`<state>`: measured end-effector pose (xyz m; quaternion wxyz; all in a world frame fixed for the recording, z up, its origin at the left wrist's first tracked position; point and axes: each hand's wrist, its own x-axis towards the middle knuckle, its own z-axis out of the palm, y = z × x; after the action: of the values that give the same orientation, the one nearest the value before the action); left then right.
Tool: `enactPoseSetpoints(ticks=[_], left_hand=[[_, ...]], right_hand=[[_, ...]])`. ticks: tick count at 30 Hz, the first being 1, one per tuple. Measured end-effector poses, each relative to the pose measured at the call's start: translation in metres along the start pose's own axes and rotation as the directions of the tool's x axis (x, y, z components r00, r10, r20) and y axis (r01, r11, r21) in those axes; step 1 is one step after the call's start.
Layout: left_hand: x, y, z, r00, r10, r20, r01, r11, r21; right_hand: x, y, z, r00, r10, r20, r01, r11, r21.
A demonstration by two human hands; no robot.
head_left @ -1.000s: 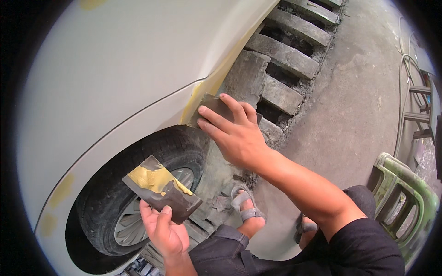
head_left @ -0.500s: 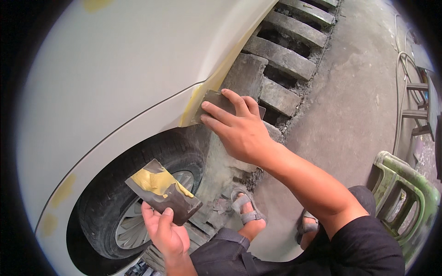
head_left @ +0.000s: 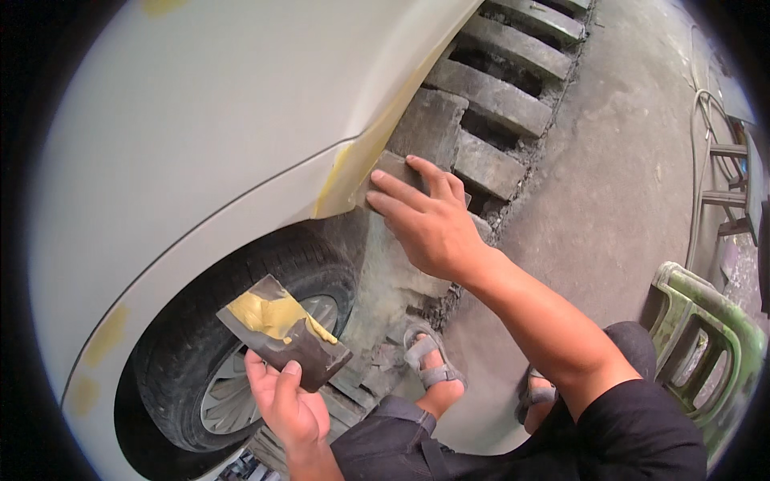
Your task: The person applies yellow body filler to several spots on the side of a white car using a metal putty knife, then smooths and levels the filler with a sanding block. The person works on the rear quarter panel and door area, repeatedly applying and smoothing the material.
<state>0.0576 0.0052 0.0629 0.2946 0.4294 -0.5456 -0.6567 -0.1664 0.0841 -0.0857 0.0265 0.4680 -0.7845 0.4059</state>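
Right hand [head_left: 429, 224]: fingers flat, pressing grey sanding block [head_left: 393, 172] against white car fender's yellow-filler edge [head_left: 353, 172]. Left hand [head_left: 285, 401]: pinching dark rectangular board smeared with yellow putty [head_left: 281, 330], beside black tyre [head_left: 172, 377].

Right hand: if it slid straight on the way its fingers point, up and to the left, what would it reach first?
Probably the yellow filler patch on the edge of the car's body panel. The right hand already presses a dark sanding pad right beside that patch; how close is unclear.
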Motion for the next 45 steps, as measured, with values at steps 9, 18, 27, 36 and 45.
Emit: enactPoseSetpoints(ticks=[9,18,27,36,45], left_hand=[[0.000,-0.003,-0.004,1.000,-0.021,-0.018,0.021,1.000,0.021],[0.002,-0.003,-0.006,0.999,-0.034,0.007,0.034,0.999,-0.008],[-0.002,-0.003,-0.003,0.999,-0.027,-0.020,0.027,1.000,0.003],[-0.001,-0.006,0.004,0.998,-0.044,-0.036,0.046,0.998,0.050],[-0.008,-0.003,0.036,0.995,0.095,-0.011,-0.094,0.993,0.065]], right_hand=[[0.000,-0.033,0.027,0.982,-0.122,-0.144,0.125,0.992,0.008],[-0.009,-0.032,0.042,0.991,-0.084,-0.108,0.081,0.996,-0.031],[-0.013,-0.029,0.051,0.974,0.117,-0.192,-0.080,0.979,0.189],[-0.048,-0.056,0.043,0.976,0.217,0.024,-0.190,0.793,0.579],[-0.068,-0.053,-0.007,0.977,-0.124,0.175,-0.169,0.054,0.984]])
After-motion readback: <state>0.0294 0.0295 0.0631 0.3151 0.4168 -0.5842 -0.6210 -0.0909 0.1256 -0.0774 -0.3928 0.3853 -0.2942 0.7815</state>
